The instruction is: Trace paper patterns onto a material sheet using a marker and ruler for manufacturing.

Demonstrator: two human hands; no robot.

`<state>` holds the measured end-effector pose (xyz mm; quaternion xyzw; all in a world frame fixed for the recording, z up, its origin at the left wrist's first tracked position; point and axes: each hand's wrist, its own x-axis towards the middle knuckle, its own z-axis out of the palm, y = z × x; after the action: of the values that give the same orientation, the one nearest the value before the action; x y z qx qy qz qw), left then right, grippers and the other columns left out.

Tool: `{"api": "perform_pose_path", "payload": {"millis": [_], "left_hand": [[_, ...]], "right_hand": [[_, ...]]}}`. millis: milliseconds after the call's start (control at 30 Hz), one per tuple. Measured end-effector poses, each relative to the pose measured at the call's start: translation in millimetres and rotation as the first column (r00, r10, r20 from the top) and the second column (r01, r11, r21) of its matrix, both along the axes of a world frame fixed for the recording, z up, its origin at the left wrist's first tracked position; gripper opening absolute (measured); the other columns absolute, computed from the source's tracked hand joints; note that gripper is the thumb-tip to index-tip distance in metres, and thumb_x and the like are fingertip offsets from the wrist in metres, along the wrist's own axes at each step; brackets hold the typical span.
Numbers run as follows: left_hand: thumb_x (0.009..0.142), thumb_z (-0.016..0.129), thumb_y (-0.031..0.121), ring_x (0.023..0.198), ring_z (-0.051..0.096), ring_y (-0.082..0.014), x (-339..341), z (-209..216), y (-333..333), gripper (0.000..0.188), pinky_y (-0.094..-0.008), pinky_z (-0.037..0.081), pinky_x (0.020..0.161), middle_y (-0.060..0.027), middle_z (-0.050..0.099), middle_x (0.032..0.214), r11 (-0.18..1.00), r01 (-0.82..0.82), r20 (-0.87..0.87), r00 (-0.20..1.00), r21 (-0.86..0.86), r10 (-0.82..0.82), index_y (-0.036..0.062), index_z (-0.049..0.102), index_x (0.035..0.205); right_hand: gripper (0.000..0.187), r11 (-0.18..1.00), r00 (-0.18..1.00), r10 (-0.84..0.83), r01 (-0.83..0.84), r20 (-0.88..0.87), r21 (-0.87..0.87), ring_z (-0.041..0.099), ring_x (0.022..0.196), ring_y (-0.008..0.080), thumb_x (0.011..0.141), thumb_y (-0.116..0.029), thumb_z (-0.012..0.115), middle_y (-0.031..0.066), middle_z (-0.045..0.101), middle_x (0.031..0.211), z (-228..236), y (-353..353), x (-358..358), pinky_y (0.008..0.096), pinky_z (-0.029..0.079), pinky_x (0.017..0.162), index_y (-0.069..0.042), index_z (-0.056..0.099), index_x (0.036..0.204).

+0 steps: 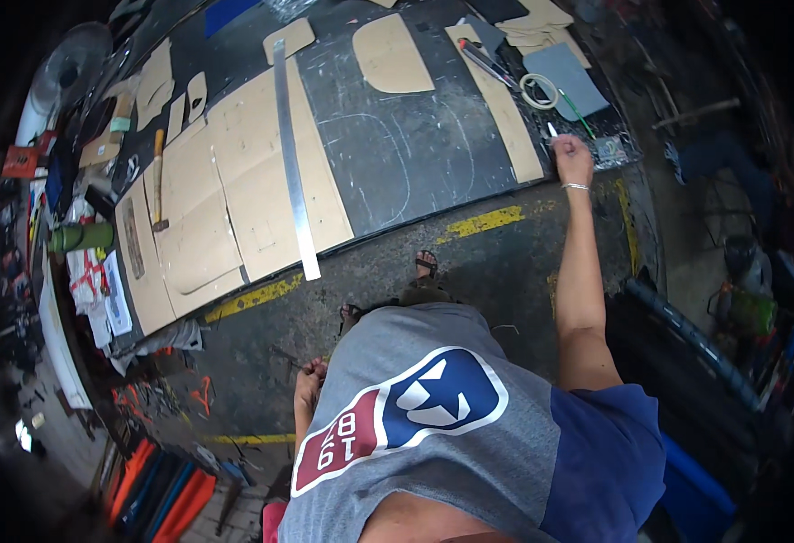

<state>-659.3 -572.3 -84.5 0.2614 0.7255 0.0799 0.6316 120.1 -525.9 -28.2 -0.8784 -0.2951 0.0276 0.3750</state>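
Note:
My right hand (573, 161) reaches over the table's right front corner, its fingers pinched on a small white pointed stick (552, 130). Close beyond it are a roll of tape (539, 91), a thin green pen-like stick (574, 112) and a grey sheet (567, 81). A utility knife (485, 61) with a dark and red handle lies across a long tan cardboard strip (505, 118). Down by my left side hangs my left hand (309, 380), fingers curled in; whatever they may hold is hidden. White outlines are drawn on the dark tabletop (388, 172).
A steel ruler (290, 154) lies over large cardboard patterns (261, 181), its end jutting past the table's front edge. A hammer (159, 181) rests on cardboard to the left. A rounded cardboard piece (395, 56) lies at the back. Yellow stripes (480, 223) mark the floor.

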Motion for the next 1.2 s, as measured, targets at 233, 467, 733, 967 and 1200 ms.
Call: {"api": "perform_pose_path", "payload": {"millis": [233,467,733,967,1200], "left_hand": [[0.094,0.071,0.028,0.069,0.057,-0.0089,-18,-15,-38,0.025,-0.027,0.046,0.062,0.0046,0.065,0.086,0.983,0.152,-0.112,0.984,0.099,-0.14,0.0096,0.068,0.11],[0.089,0.072,0.025,0.069,0.059,-0.01,30,-9,-41,0.023,-0.028,0.048,0.062,-0.0004,0.066,0.077,0.985,0.039,-0.187,0.982,0.168,-0.007,0.0034,0.073,0.094],[0.098,0.064,0.042,0.078,0.065,-0.0134,51,15,-51,0.044,-0.0292,0.051,0.073,-0.0046,0.072,0.088,0.985,0.078,-0.288,0.957,0.157,-0.03,-0.0009,0.074,0.097],[0.106,0.039,0.058,0.089,0.068,-0.0181,52,66,35,0.062,-0.033,0.054,0.082,-0.0062,0.071,0.101,0.59,-0.564,0.295,0.818,0.578,0.494,0.003,0.065,0.121],[0.096,0.022,0.078,0.145,0.037,-0.0344,176,196,187,0.096,-0.0493,0.034,0.116,-0.0189,0.036,0.157,0.473,-0.756,0.795,0.582,0.451,0.172,0.0019,0.03,0.155]], "right_hand": [[0.025,0.901,0.913,0.233,-0.073,-0.335,0.428,0.059,0.073,0.0066,0.099,-0.024,0.066,-0.0001,0.069,0.084,20,60,-47,0.0236,0.047,0.063,-0.003,0.073,0.111],[0.023,0.824,0.681,0.558,-0.392,-0.474,0.409,0.054,0.061,0.0057,0.102,-0.022,0.063,-0.0008,0.061,0.07,44,67,-190,0.0213,0.044,0.057,0.0,0.073,0.102],[0.038,0.713,0.548,0.642,-0.684,-0.536,0.155,0.059,0.064,0.0087,0.105,-0.033,0.058,0.0038,0.069,0.076,72,91,-212,0.0256,0.049,0.061,0.001,0.073,0.109],[0.059,0.727,0.624,0.673,-0.459,-0.398,0.511,0.064,0.109,0.022,0.109,-0.043,0.042,0.0179,0.065,0.126,164,146,-197,0.0335,0.051,0.095,0.004,0.048,0.143],[0.062,0.179,0.495,0.833,-0.666,0.249,0.724,0.048,0.136,0.0349,0.106,-0.045,0.044,0.0244,0.049,0.144,268,144,-320,0.0472,0.039,0.112,0.004,0.042,0.143]]}}
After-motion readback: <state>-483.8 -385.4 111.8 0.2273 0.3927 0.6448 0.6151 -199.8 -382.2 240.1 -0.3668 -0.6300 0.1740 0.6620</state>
